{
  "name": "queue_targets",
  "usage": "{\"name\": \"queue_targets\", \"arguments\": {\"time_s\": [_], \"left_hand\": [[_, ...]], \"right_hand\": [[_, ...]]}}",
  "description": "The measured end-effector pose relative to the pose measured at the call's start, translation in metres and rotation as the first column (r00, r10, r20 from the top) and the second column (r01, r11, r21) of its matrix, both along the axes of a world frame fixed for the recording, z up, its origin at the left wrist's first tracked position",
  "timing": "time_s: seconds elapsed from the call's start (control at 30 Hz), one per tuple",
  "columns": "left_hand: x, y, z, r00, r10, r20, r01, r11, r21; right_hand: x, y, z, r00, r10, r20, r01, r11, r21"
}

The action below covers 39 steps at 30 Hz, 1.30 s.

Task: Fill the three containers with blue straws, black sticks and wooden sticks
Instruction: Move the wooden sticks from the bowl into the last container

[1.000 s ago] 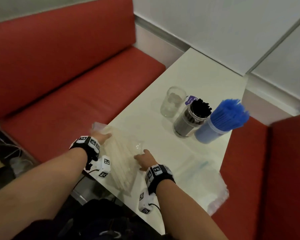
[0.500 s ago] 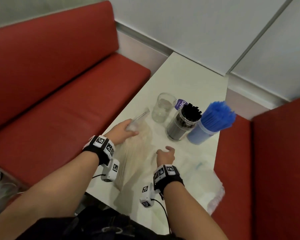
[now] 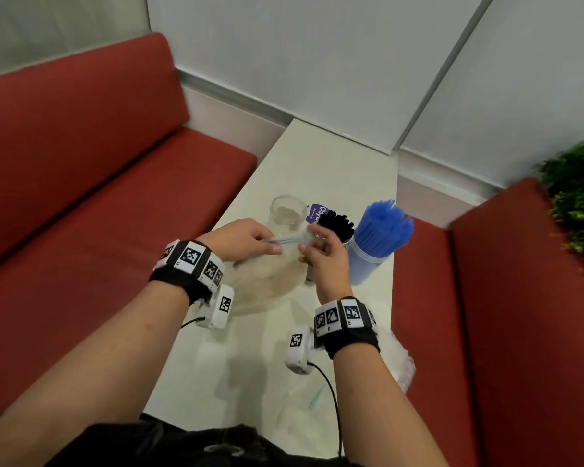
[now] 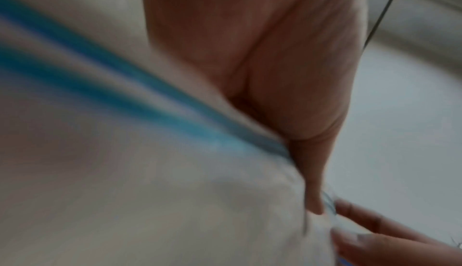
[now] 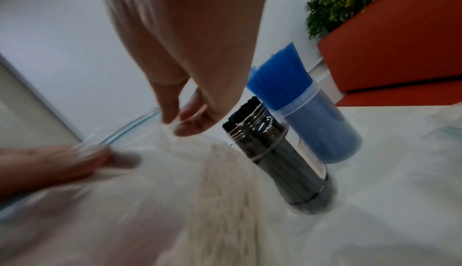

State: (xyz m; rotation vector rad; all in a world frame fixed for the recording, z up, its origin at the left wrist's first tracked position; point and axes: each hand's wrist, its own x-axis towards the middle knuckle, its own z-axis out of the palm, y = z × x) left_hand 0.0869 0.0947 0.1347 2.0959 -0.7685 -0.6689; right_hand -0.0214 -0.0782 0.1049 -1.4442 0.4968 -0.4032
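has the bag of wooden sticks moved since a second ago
Yes. The bag of wooden sticks went from the table's near edge toward the empty glass jar, both hands gripping its top.

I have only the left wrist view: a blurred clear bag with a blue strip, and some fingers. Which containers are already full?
Observer: Two are full. Blue straws stand in the plastic tub, and black sticks fill the jar beside it.
Operator: And the third container?
Observer: The glass stands to the left of the jar in the head view, and no sticks rise from it.
Operator: What is inside the bag?
Observer: Pale wooden sticks. They show through the bag in the right wrist view.
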Motion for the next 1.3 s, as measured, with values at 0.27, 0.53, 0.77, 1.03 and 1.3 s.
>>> {"name": "queue_targets", "arguments": {"time_s": [0.27,0.53,0.77,1.03,1.3], "left_hand": [[-0.008,-0.016,-0.003,0.999,-0.028,0.042,0.024,0.996,0.087],[-0.015,-0.023,-0.004,0.983,-0.071,-0.17,0.072,0.997,-0.003],[-0.015,-0.025,-0.008,0.987,0.061,-0.15,-0.075,0.994,-0.084],[-0.022,-0.024,-0.008,0.984,0.124,-0.129,-0.137,0.985,-0.101],[-0.025,-0.026,-0.007,0.973,0.19,-0.133,-0.202,0.976,-0.083]], "right_hand": [[0.011,0.029,0.005,0.972,0.096,-0.212,-0.088,0.995,0.047],[0.008,0.019,0.006,0.96,0.092,-0.266,-0.083,0.995,0.048],[0.002,0.021,0.007,0.975,0.081,-0.205,-0.037,0.977,0.211],[-0.005,0.017,0.003,0.972,0.164,-0.168,-0.113,0.954,0.277],[-0.008,0.016,0.0,0.967,0.202,-0.158,-0.168,0.964,0.205]]}}
